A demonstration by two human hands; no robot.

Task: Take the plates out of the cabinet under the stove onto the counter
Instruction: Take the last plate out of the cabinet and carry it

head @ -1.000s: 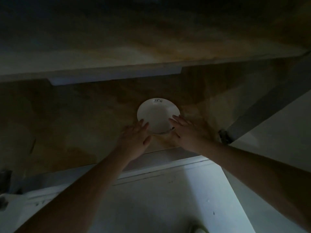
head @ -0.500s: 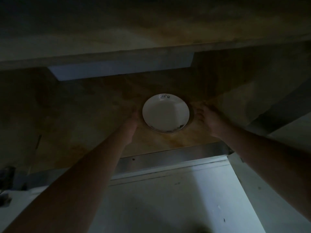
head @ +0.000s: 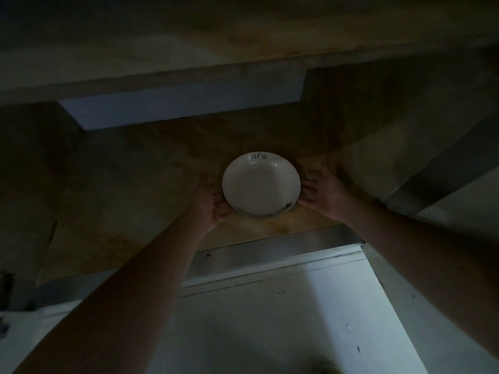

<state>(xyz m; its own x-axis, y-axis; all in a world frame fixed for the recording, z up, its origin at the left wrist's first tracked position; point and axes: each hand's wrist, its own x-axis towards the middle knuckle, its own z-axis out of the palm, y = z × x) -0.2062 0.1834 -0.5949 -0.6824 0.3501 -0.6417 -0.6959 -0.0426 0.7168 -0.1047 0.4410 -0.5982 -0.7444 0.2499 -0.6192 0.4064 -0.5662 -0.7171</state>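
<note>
A white plate (head: 261,186) with dark lettering at its far rim sits on the brown floor of the dark cabinet (head: 135,190). My left hand (head: 212,202) grips the plate's left edge, fingers curled under the rim. My right hand (head: 322,191) holds the right edge the same way, fingers reaching under the plate. Whether more plates lie beneath the top one is hard to tell in the dim light.
A pale shelf or rail (head: 183,103) runs across the cabinet's back above the plate. A metal sill (head: 270,252) marks the cabinet's front edge, with white floor (head: 270,319) below it. An open door edge (head: 445,171) stands at the right.
Both hands moved from the plate's near edge out to its left and right sides and took hold of the rim. The view has shifted closer.
</note>
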